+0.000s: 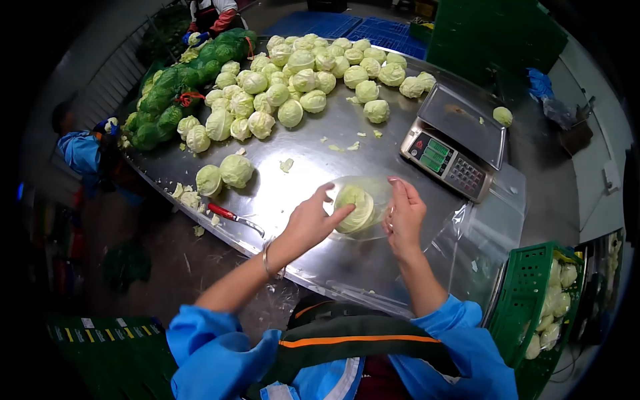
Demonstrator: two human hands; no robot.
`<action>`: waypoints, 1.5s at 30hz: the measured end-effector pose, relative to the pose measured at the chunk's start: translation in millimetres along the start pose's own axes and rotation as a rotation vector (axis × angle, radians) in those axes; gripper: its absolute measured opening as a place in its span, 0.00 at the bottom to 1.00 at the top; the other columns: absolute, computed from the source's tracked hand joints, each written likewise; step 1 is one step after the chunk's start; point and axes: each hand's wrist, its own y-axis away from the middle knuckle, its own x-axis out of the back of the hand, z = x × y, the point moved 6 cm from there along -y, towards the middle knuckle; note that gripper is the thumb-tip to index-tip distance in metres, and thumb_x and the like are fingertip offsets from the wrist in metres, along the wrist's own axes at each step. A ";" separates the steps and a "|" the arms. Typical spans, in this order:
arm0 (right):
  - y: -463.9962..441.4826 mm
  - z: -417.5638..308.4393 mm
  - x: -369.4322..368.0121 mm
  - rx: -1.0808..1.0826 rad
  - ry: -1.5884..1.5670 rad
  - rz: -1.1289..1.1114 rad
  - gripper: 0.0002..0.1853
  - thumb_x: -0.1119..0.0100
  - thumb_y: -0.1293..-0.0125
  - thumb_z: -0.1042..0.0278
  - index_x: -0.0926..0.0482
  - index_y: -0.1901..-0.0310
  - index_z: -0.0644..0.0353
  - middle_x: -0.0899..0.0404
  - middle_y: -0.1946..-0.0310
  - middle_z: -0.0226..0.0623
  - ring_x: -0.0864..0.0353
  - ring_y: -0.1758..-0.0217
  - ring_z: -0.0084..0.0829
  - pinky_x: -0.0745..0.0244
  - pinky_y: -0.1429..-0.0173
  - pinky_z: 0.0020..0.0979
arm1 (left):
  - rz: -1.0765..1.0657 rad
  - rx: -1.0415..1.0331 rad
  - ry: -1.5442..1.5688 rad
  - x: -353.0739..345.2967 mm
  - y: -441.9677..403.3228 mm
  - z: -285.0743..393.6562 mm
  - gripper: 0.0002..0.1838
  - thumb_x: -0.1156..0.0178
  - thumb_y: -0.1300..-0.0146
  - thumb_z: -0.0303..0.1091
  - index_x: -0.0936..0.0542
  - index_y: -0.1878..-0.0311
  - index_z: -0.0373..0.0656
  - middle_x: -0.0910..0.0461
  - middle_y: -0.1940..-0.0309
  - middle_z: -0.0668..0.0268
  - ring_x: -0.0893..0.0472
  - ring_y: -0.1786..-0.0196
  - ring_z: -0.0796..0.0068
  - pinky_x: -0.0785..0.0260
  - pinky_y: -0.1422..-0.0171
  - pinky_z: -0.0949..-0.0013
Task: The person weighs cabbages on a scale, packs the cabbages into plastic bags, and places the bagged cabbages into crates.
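Observation:
A pale green cabbage [355,208] sits in a clear plastic bag [380,193] over the metal table [300,153]. My left hand [315,217] lies at the bag's left side, its thumb against the cabbage and its fingers apart. At the right side, my right hand [405,210] pinches the edge of the bag between thumb and fingers. Left of my hands, a knife with a red handle [223,212] rests near the table's front edge, with two cabbages [236,171] behind it.
Many cabbages [303,80] cover the table's far side, beside green net sacks [160,100]. A scale [447,157] stands right, near plastic film [457,233]. A green crate [527,287] holds bagged cabbages. Two co-workers [83,150] are at the left and far side.

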 end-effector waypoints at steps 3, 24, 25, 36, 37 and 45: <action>8.9 5.4 9.6 -0.029 -0.048 0.018 0.12 0.51 0.30 0.61 0.25 0.58 0.61 0.39 0.88 0.21 0.46 0.92 0.12 0.52 0.90 0.19 | 0.539 -0.301 -0.496 18.3 37.0 17.6 0.49 0.31 0.50 0.43 0.50 0.33 0.33 0.34 0.50 0.44 0.26 0.58 0.53 0.29 0.57 0.57; -53.9 -60.5 98.1 0.663 0.881 0.181 0.10 0.45 0.35 0.71 0.20 0.55 0.63 0.17 0.63 0.39 0.21 0.63 0.20 0.28 0.59 0.22 | 0.265 -0.343 -0.085 -1.2 -75.0 38.3 0.09 0.50 0.36 0.34 0.24 0.56 0.45 0.23 0.81 0.52 0.22 0.76 0.50 0.31 0.73 0.55; -57.1 -53.7 97.0 0.700 0.915 0.176 0.11 0.45 0.35 0.71 0.20 0.54 0.63 0.17 0.62 0.40 0.20 0.61 0.22 0.28 0.58 0.23 | 0.290 -0.358 -0.091 -11.1 -78.9 27.4 0.08 0.52 0.35 0.33 0.27 0.55 0.46 0.24 0.83 0.53 0.22 0.77 0.51 0.32 0.75 0.54; 18.0 84.5 204.7 0.303 0.949 0.388 0.13 0.48 0.34 0.70 0.24 0.49 0.59 0.26 0.82 0.37 0.27 0.79 0.22 0.31 0.70 0.26 | -0.002 0.137 0.048 -89.7 14.5 -17.4 0.22 0.39 0.41 0.40 0.27 0.49 0.34 0.22 0.81 0.54 0.20 0.74 0.54 0.29 0.68 0.58; 23.8 88.4 211.5 0.241 0.893 0.342 0.14 0.48 0.34 0.71 0.26 0.47 0.59 0.35 0.83 0.33 0.35 0.82 0.18 0.37 0.75 0.24 | -0.031 0.130 0.035 -97.7 19.1 -26.9 0.21 0.39 0.41 0.40 0.26 0.51 0.33 0.22 0.82 0.55 0.19 0.74 0.55 0.29 0.67 0.59; 84.8 39.2 69.9 0.603 0.897 -0.284 0.06 0.42 0.44 0.74 0.21 0.63 0.61 0.24 0.71 0.38 0.25 0.66 0.38 0.30 0.58 0.33 | -0.110 0.141 0.121 -93.7 39.2 -19.4 0.20 0.48 0.34 0.42 0.20 0.67 0.30 0.19 0.82 0.59 0.19 0.78 0.71 0.26 0.70 0.72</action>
